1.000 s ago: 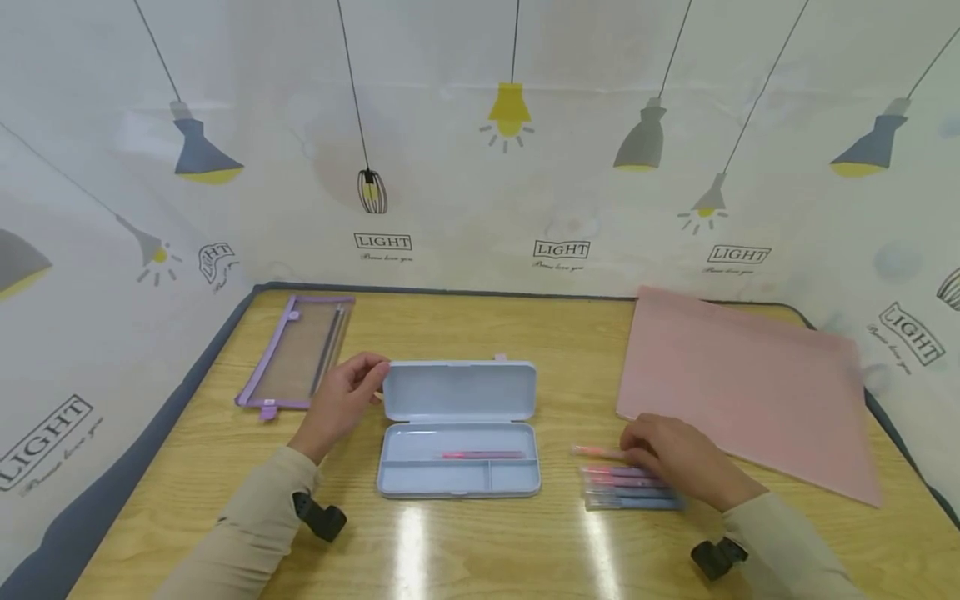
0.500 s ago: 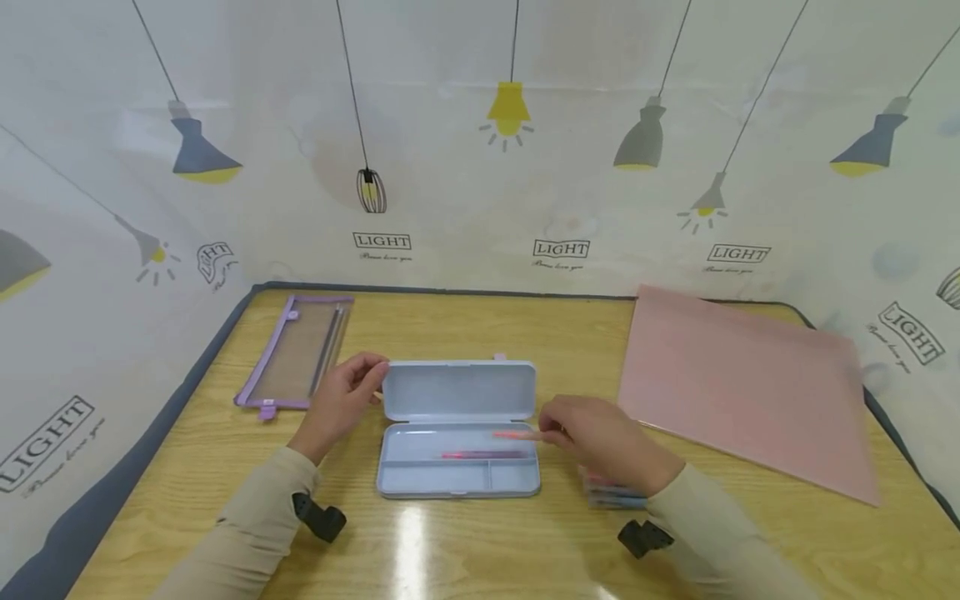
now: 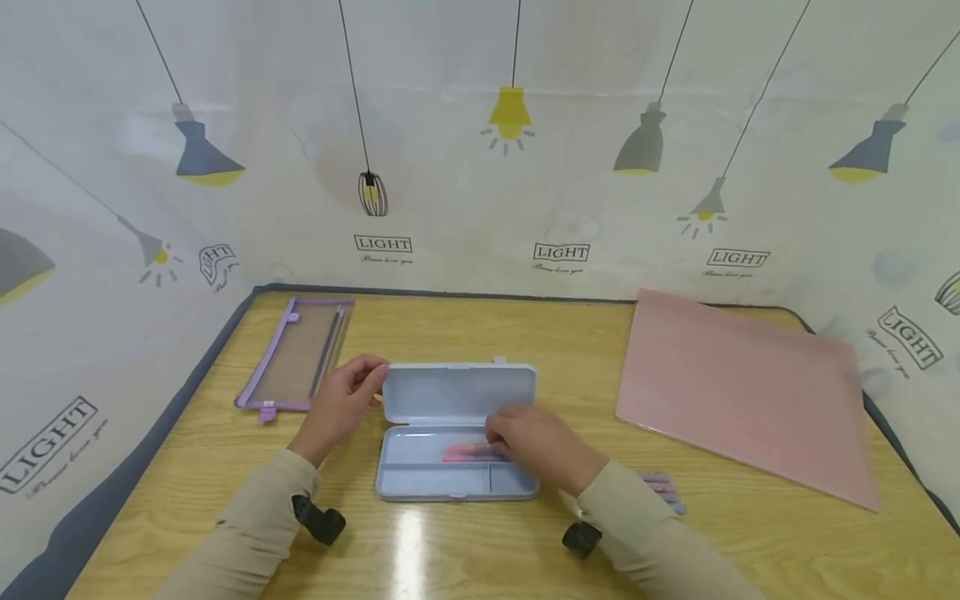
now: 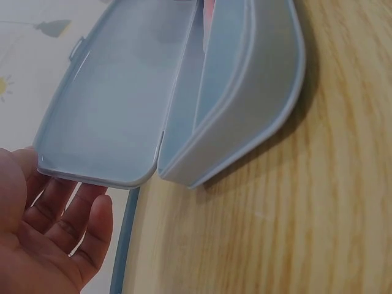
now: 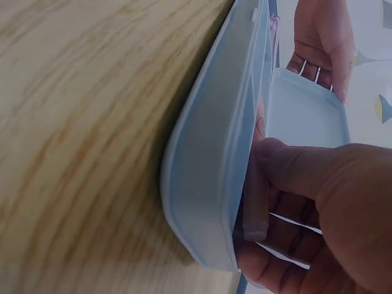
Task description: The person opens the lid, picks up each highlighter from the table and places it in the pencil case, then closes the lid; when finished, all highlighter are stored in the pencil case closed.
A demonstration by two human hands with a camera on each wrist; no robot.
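A light blue pencil case [image 3: 435, 481] lies opened on the table, its lid [image 3: 459, 392] standing up at the back. My left hand [image 3: 347, 400] holds the lid's left corner, fingers behind it in the left wrist view. Over the rear compartment, my right hand [image 3: 543, 442] pinches a pinkish pen [image 5: 256, 205] between thumb and fingers. Another pen with a pink tip [image 3: 453, 458] lies in that compartment, partly hidden by the hand. Several pens [image 3: 660, 487] lie right of the case, mostly behind my right forearm.
At the back left lies a clear zip pouch [image 3: 303, 350] with purple edging and dark slim sticks inside. A large pink folder [image 3: 742, 392] covers the right rear of the wooden table [image 3: 300, 554]. Printed fabric walls [image 3: 450, 275] enclose the table.
My right hand has carried a pen leftward from the group of pens on the table into the case's rear compartment. The left hand has stayed on the lid.
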